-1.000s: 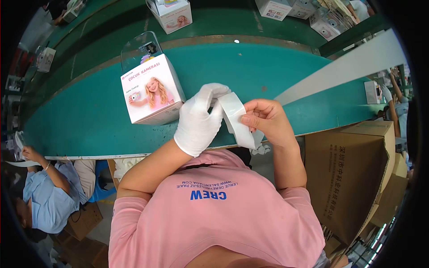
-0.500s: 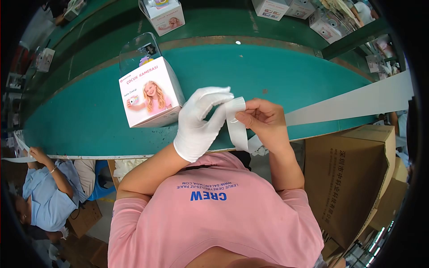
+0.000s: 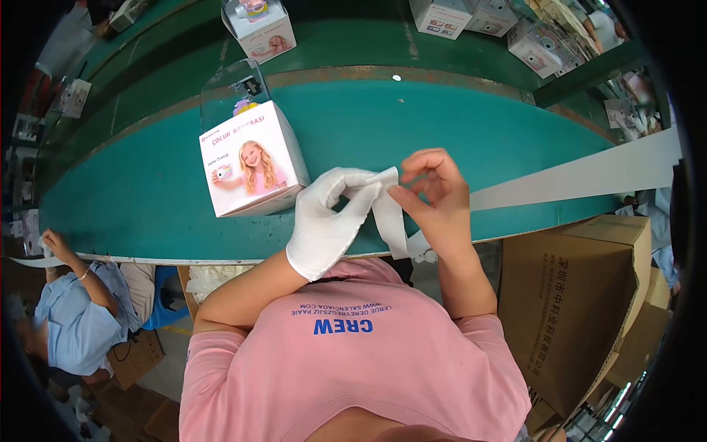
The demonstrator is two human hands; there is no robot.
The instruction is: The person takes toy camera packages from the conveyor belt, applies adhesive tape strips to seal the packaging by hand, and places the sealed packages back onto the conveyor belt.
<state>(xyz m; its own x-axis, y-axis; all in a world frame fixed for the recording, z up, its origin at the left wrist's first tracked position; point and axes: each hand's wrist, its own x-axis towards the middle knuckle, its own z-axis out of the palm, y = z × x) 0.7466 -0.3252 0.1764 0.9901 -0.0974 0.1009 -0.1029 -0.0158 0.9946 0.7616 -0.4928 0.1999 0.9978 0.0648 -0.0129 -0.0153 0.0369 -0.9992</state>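
Observation:
My left hand [image 3: 329, 219], in a white glove, pinches the top end of a white paper strip [image 3: 389, 221] between thumb and fingers. From there the strip hangs in a loop past the table edge and passes behind my right wrist. My bare right hand [image 3: 436, 193] is beside the strip's top end, thumb and fingers apart and the fingers slightly blurred. Whether anything small clings to its fingertips is not visible. Left of my gloved hand stands a white camera box [image 3: 250, 162] printed with a smiling child, its clear plastic top showing a toy camera [image 3: 245, 107].
A wide white band [image 3: 574, 177] stretches over the green table [image 3: 353, 118] to the right edge. More camera boxes [image 3: 259, 33] stand on the far green surface. A large cardboard carton [image 3: 567, 309] is at my right. Another person [image 3: 81, 309] sits at far left, holding a white strip.
My right fingers have parted from the strip's top end and spread. My left hand has lowered slightly, still pinching the strip. The view has shifted a little.

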